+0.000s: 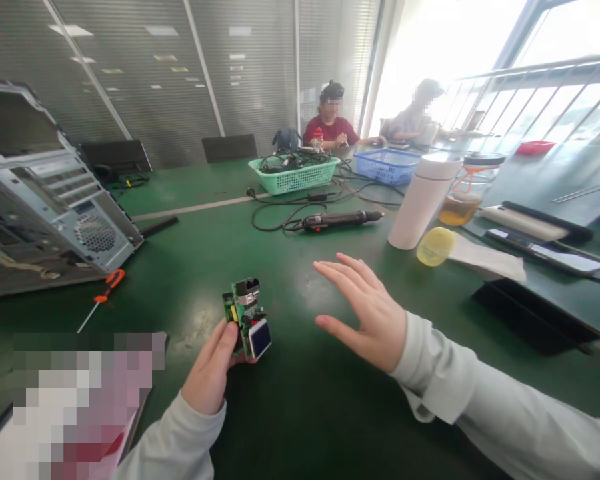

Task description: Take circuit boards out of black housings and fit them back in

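Note:
My left hand is closed around a small green circuit board assembly, held upright just above the table. The board carries a small square screen with a white frame, black connectors and a yellow part. To its right, my right hand hovers over the green table with fingers spread and nothing in it. Beyond both hands lies a black electric screwdriver with its cable. A screwdriver with an orange handle rests left of my left hand.
An opened metal computer case stands at the left. Farther back are a green basket of cables and a blue basket. A white bottle, a jar and a yellow round object stand right. Two people sit beyond.

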`<state>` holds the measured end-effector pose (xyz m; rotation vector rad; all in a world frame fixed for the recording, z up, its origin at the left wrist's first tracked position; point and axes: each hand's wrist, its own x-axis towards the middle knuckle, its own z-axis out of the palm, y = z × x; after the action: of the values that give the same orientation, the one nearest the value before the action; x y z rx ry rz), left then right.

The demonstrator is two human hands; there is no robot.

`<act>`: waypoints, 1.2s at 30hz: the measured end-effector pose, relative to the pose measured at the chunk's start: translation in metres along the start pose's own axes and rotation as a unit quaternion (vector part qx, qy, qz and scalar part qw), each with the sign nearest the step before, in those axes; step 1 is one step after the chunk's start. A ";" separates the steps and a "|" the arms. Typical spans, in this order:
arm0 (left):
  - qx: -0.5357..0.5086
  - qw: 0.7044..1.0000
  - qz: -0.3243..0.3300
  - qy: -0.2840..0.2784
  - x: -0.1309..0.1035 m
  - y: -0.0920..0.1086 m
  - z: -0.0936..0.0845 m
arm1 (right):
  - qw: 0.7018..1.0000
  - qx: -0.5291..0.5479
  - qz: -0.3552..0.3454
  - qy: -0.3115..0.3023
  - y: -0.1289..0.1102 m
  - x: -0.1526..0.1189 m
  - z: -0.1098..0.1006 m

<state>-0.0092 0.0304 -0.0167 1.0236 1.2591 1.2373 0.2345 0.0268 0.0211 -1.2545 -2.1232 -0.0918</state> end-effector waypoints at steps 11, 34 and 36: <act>0.476 0.738 0.468 -0.101 -0.005 0.017 -0.009 | 0.984 0.082 -0.156 -0.003 -0.013 -0.004 0.021; 0.197 0.957 0.185 -0.108 -0.013 0.004 0.000 | 0.922 0.173 0.344 -0.036 0.035 -0.037 -0.063; 0.200 0.958 0.175 -0.105 -0.014 0.004 0.002 | 0.919 -0.082 0.380 0.061 0.050 -0.054 -0.096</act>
<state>-0.0064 0.0167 -0.0112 1.6867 1.2180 1.1150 0.3404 -0.0227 0.0525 -2.0290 -1.4174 -0.0073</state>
